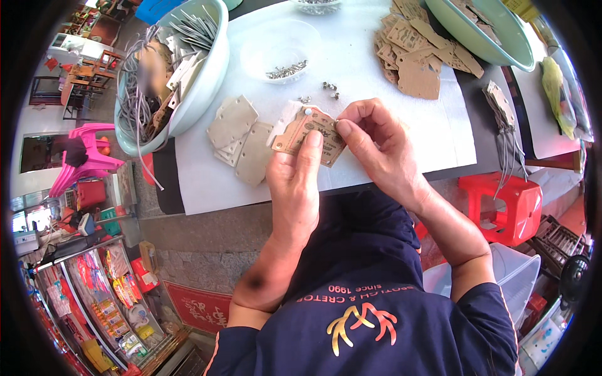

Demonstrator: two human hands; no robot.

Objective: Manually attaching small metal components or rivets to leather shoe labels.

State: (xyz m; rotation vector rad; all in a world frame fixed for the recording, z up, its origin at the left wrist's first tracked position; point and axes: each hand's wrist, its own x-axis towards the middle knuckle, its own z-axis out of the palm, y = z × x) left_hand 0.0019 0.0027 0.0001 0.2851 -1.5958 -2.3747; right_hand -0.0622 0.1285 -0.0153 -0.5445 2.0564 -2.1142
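A brown printed cardboard tag (322, 120) is held over the near part of the table, with a whitish piece (286, 117) showing behind its left edge. My left hand (296, 182) grips it from below, thumb flat on the printed face. A pale round fastener head (308, 111) sits near its top edge. At the tag's right corner my right hand (384, 145) is closed in a pinch of thumb and forefinger. Something small and shiny shows at those fingertips, too small to name. Several loose metal fasteners (330, 88) lie just beyond the tag.
Left of my hands lie greyish card pieces (235, 128); brown tags (419, 78) are heaped at the far right. A clear bowl (282, 37) contains small fasteners. Pale basins stand left (216, 69) and right (511, 47). Corded tags (500, 106) hang near a red stool (511, 200).
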